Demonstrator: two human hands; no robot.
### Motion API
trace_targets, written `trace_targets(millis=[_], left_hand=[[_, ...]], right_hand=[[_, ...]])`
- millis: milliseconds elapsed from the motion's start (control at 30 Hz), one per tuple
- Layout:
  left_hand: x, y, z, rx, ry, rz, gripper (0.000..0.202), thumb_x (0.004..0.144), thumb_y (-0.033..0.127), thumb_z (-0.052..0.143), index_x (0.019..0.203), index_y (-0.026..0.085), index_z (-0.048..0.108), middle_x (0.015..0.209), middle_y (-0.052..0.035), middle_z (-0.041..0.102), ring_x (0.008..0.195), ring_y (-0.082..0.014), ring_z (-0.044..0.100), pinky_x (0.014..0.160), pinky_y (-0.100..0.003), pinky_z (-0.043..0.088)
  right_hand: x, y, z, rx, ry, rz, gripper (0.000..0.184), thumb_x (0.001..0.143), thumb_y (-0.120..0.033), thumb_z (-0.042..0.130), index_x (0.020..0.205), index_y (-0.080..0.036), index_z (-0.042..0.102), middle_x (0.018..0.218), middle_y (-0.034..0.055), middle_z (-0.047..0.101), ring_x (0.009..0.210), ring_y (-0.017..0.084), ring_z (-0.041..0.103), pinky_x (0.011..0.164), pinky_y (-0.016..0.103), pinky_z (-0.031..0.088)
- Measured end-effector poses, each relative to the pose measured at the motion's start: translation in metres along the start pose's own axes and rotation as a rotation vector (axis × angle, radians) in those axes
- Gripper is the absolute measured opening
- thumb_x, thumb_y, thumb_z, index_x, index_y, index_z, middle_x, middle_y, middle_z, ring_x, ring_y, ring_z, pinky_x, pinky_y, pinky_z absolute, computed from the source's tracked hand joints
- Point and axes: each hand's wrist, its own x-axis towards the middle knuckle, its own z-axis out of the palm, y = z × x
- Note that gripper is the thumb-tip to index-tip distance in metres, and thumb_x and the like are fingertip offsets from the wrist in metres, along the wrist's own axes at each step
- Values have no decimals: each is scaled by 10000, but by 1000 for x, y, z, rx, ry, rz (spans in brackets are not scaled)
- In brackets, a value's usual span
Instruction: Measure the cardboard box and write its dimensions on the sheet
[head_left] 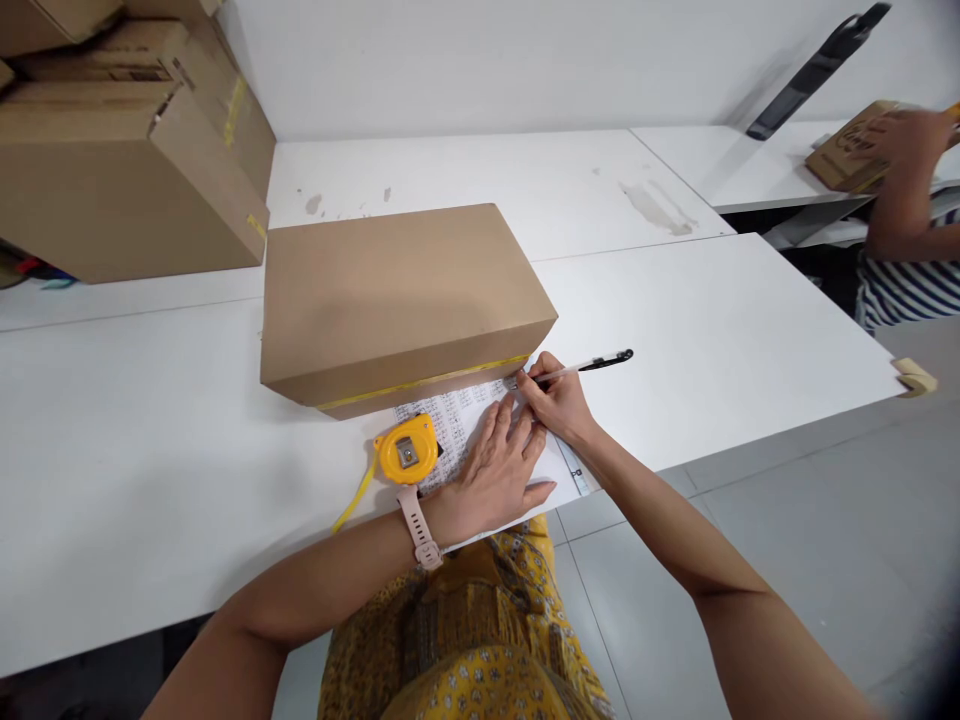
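A printed sheet of paper point(459, 420) lies at the near edge of the white table point(712, 330). My left hand point(499, 470) rests flat on it, fingers stretched out, with a pink watch on the wrist. My right hand point(556, 400) pinches a pen point(592, 366) with a black cap, its tip touching the sheet close to the box. A closed brown cardboard box point(397, 295) with yellow tape along its lower edge sits just behind the sheet and covers its far part. A yellow tape measure point(407, 452) lies on the sheet's left side, its tape trailing out.
Several larger cardboard boxes point(127, 150) are stacked at the back left. At the far right another person's hand point(904, 140) holds a flat cardboard piece point(851, 150) at a second table. A roll of masking tape point(915, 376) sits on the table's right corner.
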Motion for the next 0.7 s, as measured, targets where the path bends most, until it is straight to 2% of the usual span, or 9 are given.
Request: trace_targets(millis=[700], left_hand=[[-1,0,-2,2,8,-2,759,980,595,510,1506,52,434,1576,-251,412,1503,-440,313,1253,-539,191]], right_hand=[[1,-3,-2,-10,28,11,270,843,-331,642,689,-233,444,565,-70,428,515,98,360,495,257,300]])
